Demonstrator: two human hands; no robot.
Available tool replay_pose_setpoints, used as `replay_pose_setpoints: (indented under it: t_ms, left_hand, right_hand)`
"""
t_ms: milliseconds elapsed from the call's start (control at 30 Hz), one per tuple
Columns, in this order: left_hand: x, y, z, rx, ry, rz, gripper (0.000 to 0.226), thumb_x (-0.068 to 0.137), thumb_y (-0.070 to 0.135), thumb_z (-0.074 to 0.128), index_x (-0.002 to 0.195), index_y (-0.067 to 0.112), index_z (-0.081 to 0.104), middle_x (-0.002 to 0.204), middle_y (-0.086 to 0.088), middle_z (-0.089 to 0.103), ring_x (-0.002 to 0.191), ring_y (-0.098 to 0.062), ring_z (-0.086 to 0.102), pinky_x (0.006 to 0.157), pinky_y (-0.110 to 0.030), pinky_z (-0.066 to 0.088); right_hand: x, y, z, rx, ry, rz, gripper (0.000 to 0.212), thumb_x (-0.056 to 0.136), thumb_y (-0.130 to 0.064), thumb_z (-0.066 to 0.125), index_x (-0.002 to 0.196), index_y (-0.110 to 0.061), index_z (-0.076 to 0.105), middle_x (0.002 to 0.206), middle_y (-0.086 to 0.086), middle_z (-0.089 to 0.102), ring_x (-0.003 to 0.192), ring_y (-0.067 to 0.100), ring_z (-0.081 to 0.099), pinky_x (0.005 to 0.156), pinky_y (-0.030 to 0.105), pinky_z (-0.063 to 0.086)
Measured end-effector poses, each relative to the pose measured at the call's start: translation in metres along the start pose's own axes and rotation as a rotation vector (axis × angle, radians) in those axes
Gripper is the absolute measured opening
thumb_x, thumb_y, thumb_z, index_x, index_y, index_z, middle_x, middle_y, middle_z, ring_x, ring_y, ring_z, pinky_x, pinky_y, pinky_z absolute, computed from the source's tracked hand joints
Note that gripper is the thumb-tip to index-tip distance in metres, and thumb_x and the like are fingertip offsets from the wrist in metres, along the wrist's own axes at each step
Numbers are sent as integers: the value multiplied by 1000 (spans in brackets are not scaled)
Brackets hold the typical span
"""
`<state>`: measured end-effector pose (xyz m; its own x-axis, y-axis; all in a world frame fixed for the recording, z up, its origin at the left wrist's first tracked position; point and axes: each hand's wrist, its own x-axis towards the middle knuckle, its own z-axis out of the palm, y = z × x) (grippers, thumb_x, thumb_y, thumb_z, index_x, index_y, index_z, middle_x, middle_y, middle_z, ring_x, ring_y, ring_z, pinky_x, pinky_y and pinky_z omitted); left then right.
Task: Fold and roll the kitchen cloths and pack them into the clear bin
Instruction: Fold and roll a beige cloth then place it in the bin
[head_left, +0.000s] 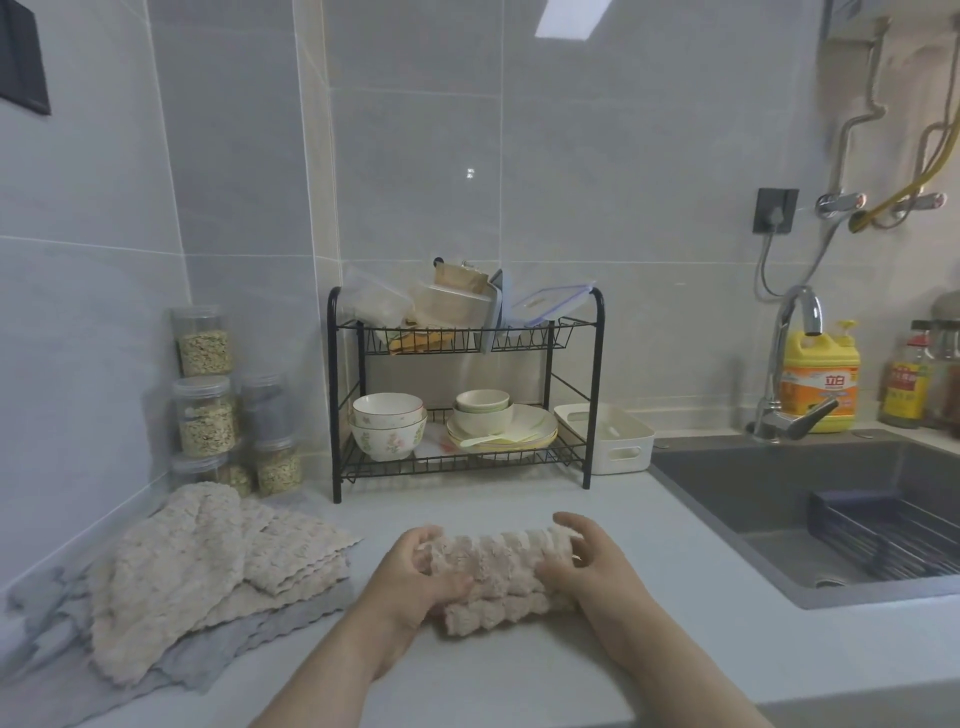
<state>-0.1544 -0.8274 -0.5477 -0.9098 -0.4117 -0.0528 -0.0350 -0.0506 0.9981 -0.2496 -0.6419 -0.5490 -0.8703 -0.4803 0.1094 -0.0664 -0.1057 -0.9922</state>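
On the counter (467, 675) front, left hand (421, 566) and right hand (587, 564) both curl round a half-rolled cloth (493, 577). Cloth pile (197, 566) lies left. Jars (205, 415) hold grains. Rack (596, 389) holds bowls (387, 431), plates (519, 431) and, up top, clear boxes (452, 304), possibly the bin. Sink (779, 499) is cut off at right.

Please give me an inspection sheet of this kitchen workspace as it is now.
surface: pale countertop, cloths lying on it.
job's things: beige cloth, partly rolled, at the middle; cloth pile, beige over grey, at the left; clear containers on the top shelf of the dish rack.
clutter: storage jars stacked in the corner; bowls and plates in the rack; white basket beside it.
grips: left hand and right hand each hold one end of the beige cloth.
cables: grey cable hangs from the wall socket.
surroundings: tiled walls; sink, faucet and yellow detergent bottle at the right.
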Motion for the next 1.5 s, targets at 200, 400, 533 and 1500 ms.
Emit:
replay_pose_setpoints:
  t_ms: [200,400,533,1500]
  left_hand:
    - [-9,8,3,-47,80,35,25,71,-19,70,87,0,64,72,-8,73,65,-19,71,54,-24,52]
    - [0,1,0,-127,49,81,28,77,-15,65,97,4,64,89,-14,73,77,-24,71,56,-28,53]
    - [10,-8,-1,-126,75,116,29,77,-13,66,97,7,66,91,-12,74,84,-24,71,63,-31,56]
    - [17,234,172,-347,-412,-261,24,85,-13,52,99,1,65,94,-13,74,87,-23,72,67,-25,58]
  right_hand:
    - [-4,-6,2,16,48,-15,38,66,4,73,103,-1,69,95,19,73,83,29,68,77,41,54]
    - [3,1,0,-45,40,-83,29,79,12,65,101,-8,67,91,16,73,76,23,67,65,25,54]
    - [13,12,-2,-56,25,-71,27,81,8,65,100,-12,67,88,8,74,77,18,69,63,21,54]
    - [-41,-275,-112,52,630,191,30,78,2,67,105,-11,68,101,9,73,92,27,69,79,40,58]
